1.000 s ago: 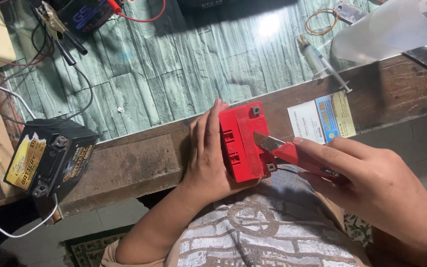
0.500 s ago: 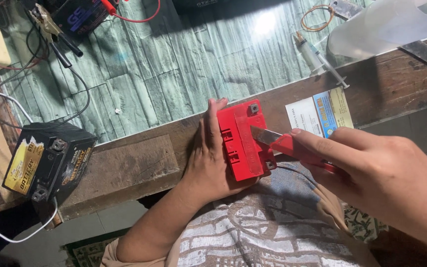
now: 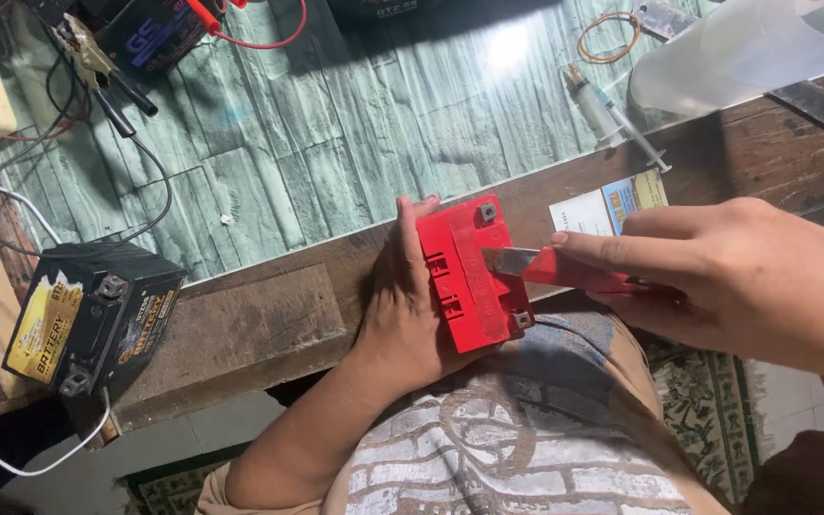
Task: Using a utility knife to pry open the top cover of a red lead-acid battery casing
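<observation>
Since half a second ago the right hand [image 3: 727,272] has barely shifted, its red-handled cutter [image 3: 565,270] kept at the same spot on the red battery [image 3: 474,272]. Worktop [image 3: 240,329]: wooden near edge, green stone-pattern surface farther back. Translucent plastic jug [image 3: 746,48] lies far right. Black battery with yellow label [image 3: 88,315] sits at the near left edge, well apart from the red one. Red battery rests on the wooden edge, centre, just above the person's lap. Left hand [image 3: 412,305] lies flat against its left side, fingers stretched out, grip loose, steadying it. Right hand's grip is closed around the cutter handle, blade tip touching the battery's top right of centre. Printed card [image 3: 612,202] lies just right of the battery. Syringe [image 3: 612,114] lies beyond it.
</observation>
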